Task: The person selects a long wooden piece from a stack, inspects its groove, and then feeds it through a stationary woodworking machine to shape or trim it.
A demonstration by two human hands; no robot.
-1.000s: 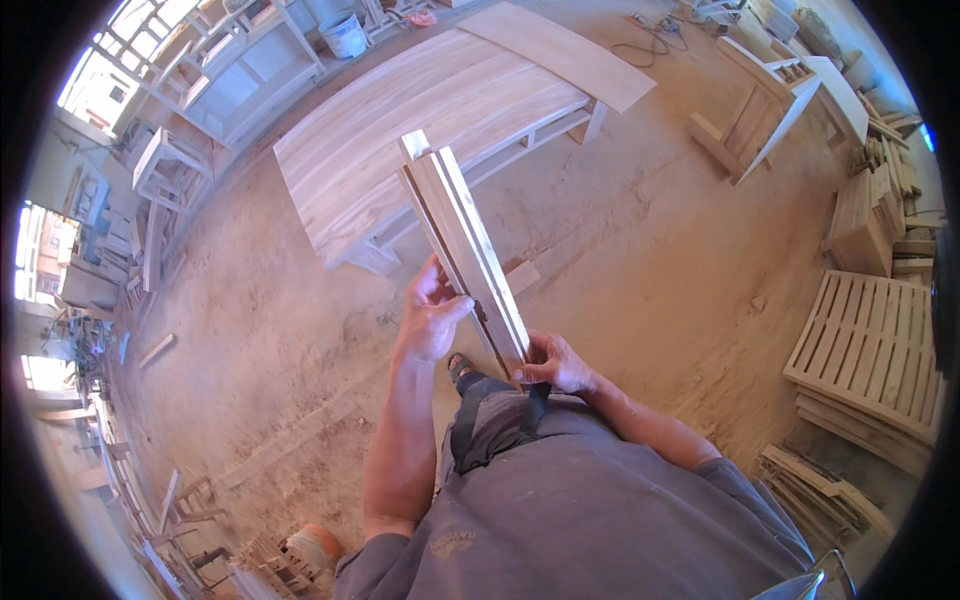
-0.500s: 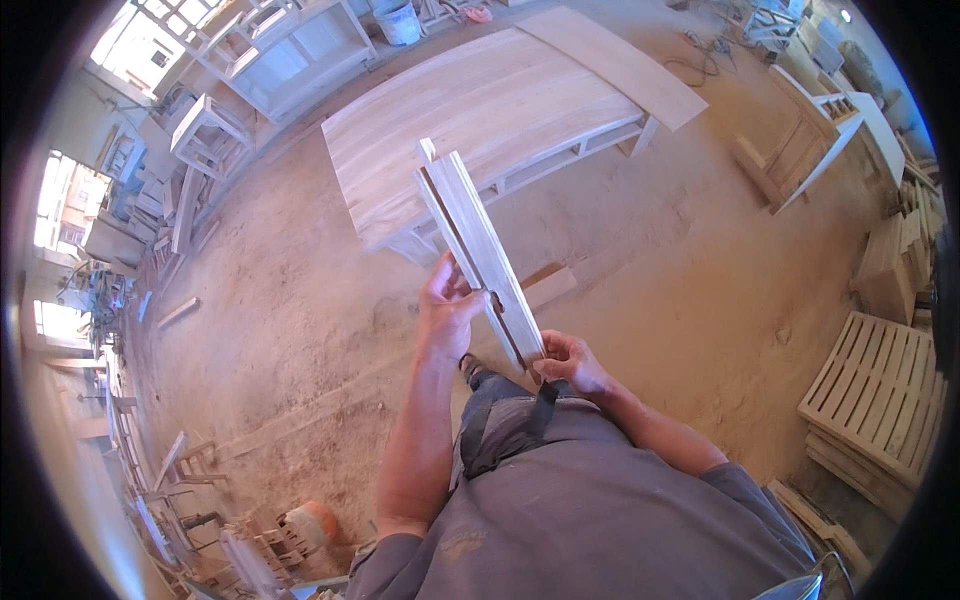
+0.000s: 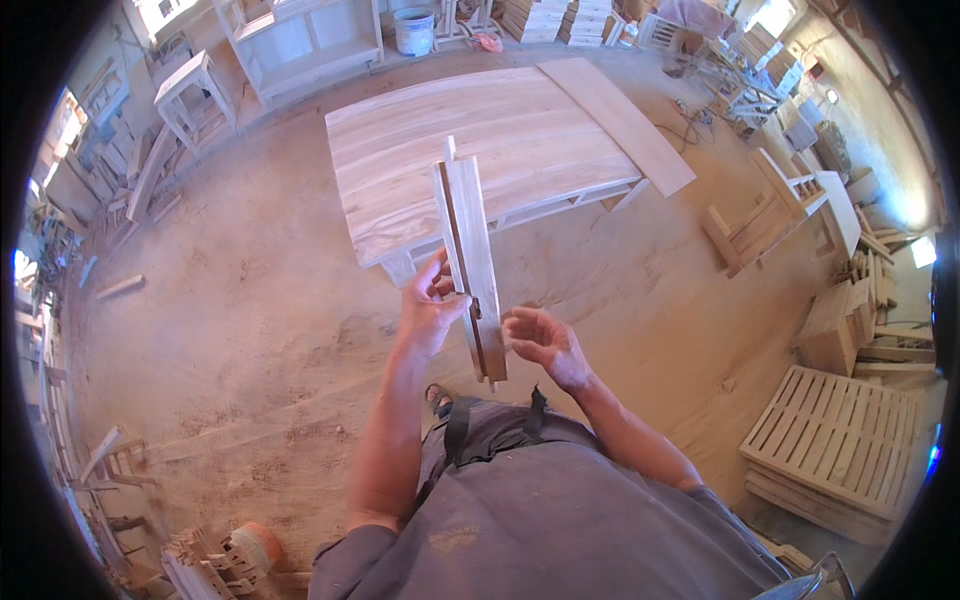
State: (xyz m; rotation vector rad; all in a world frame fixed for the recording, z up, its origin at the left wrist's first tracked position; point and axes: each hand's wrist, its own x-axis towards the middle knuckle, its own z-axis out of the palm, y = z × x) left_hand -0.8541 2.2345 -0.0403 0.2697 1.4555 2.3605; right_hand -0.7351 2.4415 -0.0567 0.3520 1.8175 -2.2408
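In front of my body, my left hand (image 3: 432, 308) grips a pale grooved wooden rail (image 3: 478, 240) by its left side, thumb laid across the face. The rail stands nearly upright in the view, with a tenon at its far end and a long dark groove down its length. A small notch breaks the groove beside my thumb. My right hand (image 3: 545, 345) is apart from the rail, just right of its lower end, fingers curved and spread with nothing in them. Beyond the rail stands a low wooden table (image 3: 400, 150) with a planked top.
A loose board (image 3: 620, 125) lies across the table's right end. Slatted wooden panels (image 3: 835, 440) are stacked at the right. A wooden stool (image 3: 190, 95) and a bucket (image 3: 413, 32) stand at the back left. A short offcut (image 3: 121, 287) lies on the dusty floor (image 3: 250, 330).
My right hand has let go of the rail's near end and moved clear to its right. The rail has turned more upright in my left hand. The view has shifted to the right.
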